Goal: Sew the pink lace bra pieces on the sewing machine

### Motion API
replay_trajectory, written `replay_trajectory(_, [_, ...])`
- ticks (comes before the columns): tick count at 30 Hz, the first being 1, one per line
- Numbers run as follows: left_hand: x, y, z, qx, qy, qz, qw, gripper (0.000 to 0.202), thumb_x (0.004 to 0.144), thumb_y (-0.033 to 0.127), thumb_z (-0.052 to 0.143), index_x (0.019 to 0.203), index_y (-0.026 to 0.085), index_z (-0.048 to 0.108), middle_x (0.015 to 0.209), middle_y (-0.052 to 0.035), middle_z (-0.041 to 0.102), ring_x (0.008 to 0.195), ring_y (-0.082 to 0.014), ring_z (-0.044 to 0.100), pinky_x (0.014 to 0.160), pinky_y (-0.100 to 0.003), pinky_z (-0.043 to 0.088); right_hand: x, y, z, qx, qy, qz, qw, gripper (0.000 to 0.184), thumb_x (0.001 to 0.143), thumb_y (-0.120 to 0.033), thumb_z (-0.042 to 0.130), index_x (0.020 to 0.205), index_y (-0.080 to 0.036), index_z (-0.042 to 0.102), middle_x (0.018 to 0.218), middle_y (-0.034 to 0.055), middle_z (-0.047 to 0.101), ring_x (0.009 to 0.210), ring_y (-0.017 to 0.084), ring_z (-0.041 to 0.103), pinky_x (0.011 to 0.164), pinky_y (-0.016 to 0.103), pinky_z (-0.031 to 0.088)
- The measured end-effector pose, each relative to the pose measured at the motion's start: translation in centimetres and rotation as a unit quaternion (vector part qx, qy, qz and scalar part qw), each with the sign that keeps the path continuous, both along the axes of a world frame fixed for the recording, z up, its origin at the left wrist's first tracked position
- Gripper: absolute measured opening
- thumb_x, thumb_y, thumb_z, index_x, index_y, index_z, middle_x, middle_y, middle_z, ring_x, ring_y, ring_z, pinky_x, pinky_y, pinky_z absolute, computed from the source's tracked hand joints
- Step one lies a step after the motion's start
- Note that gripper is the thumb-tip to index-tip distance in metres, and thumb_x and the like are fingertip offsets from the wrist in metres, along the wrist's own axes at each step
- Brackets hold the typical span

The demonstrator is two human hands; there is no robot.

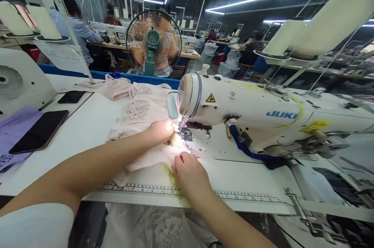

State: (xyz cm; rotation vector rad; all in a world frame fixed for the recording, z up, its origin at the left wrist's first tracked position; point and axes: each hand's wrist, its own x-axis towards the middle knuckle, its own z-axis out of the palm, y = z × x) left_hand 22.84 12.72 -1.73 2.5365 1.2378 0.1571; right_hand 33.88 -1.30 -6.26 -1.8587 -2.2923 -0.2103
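A white JUKI sewing machine [242,104] stands over the table, its small lamp lighting the needle and presser foot area [184,133]. Pale pink garment fabric with lace patterns [138,109] lies to the left of the needle and runs under my hands. My left hand [161,130] is closed on the fabric right beside the presser foot; its fingertips are washed out by the light. Nearer to me, my right hand [189,168] has curled fingers that pinch the edge of the same fabric.
A printed ruler [140,189] runs along the table's front edge. More lace fabric [166,226] hangs below it. Two phones [39,131] and purple packaging [17,123] lie at left. A fan [153,41], thread cones [283,37] and people at other machines are beyond.
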Motion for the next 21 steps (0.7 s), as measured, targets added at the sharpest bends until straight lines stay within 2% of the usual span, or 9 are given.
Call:
replay_trajectory(2, [0.6, 1.4, -0.8, -0.003, 0.015, 0.042, 0.999, 0.026, 0.090, 0.033, 0.043, 0.088, 0.015, 0.061, 0.081, -0.0078, 0.065, 0.079, -0.0209, 0.062, 0.069, -0.027, 0.046, -0.6, -0.7, -0.9, 0.009, -0.003, 0.026, 1.000, 0.017, 0.086, -0.013, 0.050, 0.095, -0.013, 0.064, 0.096, 0.0161, 0.064, 0.090, 0.027, 0.059, 0.071, 0.036, 0.048])
replay_trajectory(5, [0.5, 3.0, -0.7, -0.007, 0.030, 0.085, 0.996, 0.028, 0.089, 0.037, 0.043, 0.092, 0.017, 0.061, 0.085, -0.0062, 0.066, 0.078, -0.0203, 0.063, 0.066, -0.027, 0.046, -0.9, -0.5, -1.8, 0.013, -0.002, 0.085, 0.996, 0.034, 0.085, -0.009, 0.046, 0.117, -0.004, 0.057, 0.122, 0.0265, 0.055, 0.116, 0.034, 0.050, 0.092, 0.046, 0.044])
replay_trajectory(10, [-0.6, 1.6, 1.9, 0.024, 0.043, 0.088, 0.995, 0.027, 0.090, 0.034, 0.042, 0.095, 0.017, 0.062, 0.088, -0.0072, 0.066, 0.077, -0.0205, 0.062, 0.065, -0.029, 0.046, 0.4, 2.4, -0.9, -0.007, 0.023, 0.219, 0.976, 0.030, 0.088, -0.014, 0.043, 0.114, -0.014, 0.058, 0.122, 0.0167, 0.057, 0.116, 0.027, 0.050, 0.092, 0.041, 0.046])
replay_trajectory(11, [-1.0, 0.8, 2.2, 0.032, 0.052, 0.061, 0.996, 0.024, 0.089, 0.031, 0.044, 0.091, 0.017, 0.063, 0.087, -0.0072, 0.066, 0.078, -0.0208, 0.062, 0.067, -0.029, 0.046, 0.8, 3.0, -0.6, -0.010, 0.031, 0.239, 0.970, 0.028, 0.088, -0.017, 0.044, 0.112, -0.016, 0.059, 0.119, 0.0147, 0.058, 0.112, 0.025, 0.052, 0.089, 0.039, 0.048])
replay_trajectory(13, [-2.0, -0.9, 2.2, 0.040, 0.062, -0.059, 0.995, 0.016, 0.086, 0.025, 0.050, 0.083, 0.017, 0.063, 0.086, -0.0063, 0.066, 0.082, -0.0207, 0.061, 0.072, -0.030, 0.046, 1.5, 3.8, -0.1, -0.010, 0.047, 0.260, 0.964, 0.027, 0.089, -0.020, 0.044, 0.111, -0.016, 0.059, 0.115, 0.0131, 0.060, 0.106, 0.023, 0.055, 0.085, 0.037, 0.050])
replay_trajectory(16, [-3.7, -2.9, 0.5, 0.063, 0.013, -0.262, 0.963, 0.017, 0.088, 0.018, 0.047, 0.091, 0.016, 0.063, 0.099, -0.0079, 0.066, 0.091, -0.0190, 0.060, 0.077, -0.029, 0.047, 2.2, 3.9, -0.2, -0.001, 0.065, 0.255, 0.965, 0.025, 0.089, -0.020, 0.046, 0.108, -0.015, 0.061, 0.108, 0.0127, 0.062, 0.101, 0.024, 0.057, 0.083, 0.038, 0.052])
replay_trajectory(17, [-4.2, -3.3, -0.3, 0.078, -0.011, -0.286, 0.955, 0.019, 0.090, 0.019, 0.045, 0.100, 0.015, 0.062, 0.105, -0.0095, 0.065, 0.095, -0.0190, 0.059, 0.079, -0.029, 0.047, 2.4, 3.6, -0.4, 0.001, 0.068, 0.251, 0.966, 0.025, 0.089, -0.018, 0.045, 0.107, -0.014, 0.061, 0.107, 0.0134, 0.063, 0.101, 0.024, 0.058, 0.083, 0.038, 0.053])
replay_trajectory(19, [-4.7, -3.5, -1.9, 0.109, -0.043, -0.275, 0.954, 0.025, 0.092, 0.021, 0.045, 0.112, 0.012, 0.056, 0.110, -0.0122, 0.063, 0.099, -0.0200, 0.058, 0.082, -0.030, 0.047, 2.7, 2.7, -1.1, 0.020, 0.066, 0.245, 0.967, 0.029, 0.089, -0.016, 0.042, 0.110, -0.010, 0.060, 0.113, 0.0169, 0.062, 0.107, 0.027, 0.057, 0.086, 0.042, 0.052])
replay_trajectory(21, [-4.7, -3.4, -3.0, 0.131, -0.054, -0.255, 0.957, 0.024, 0.091, 0.022, 0.048, 0.112, 0.013, 0.055, 0.109, -0.0117, 0.063, 0.100, -0.0204, 0.057, 0.085, -0.031, 0.046, 3.0, 1.5, -1.8, 0.061, 0.050, 0.238, 0.968, 0.033, 0.091, -0.016, 0.038, 0.116, -0.007, 0.058, 0.121, 0.0202, 0.059, 0.114, 0.029, 0.055, 0.090, 0.045, 0.051])
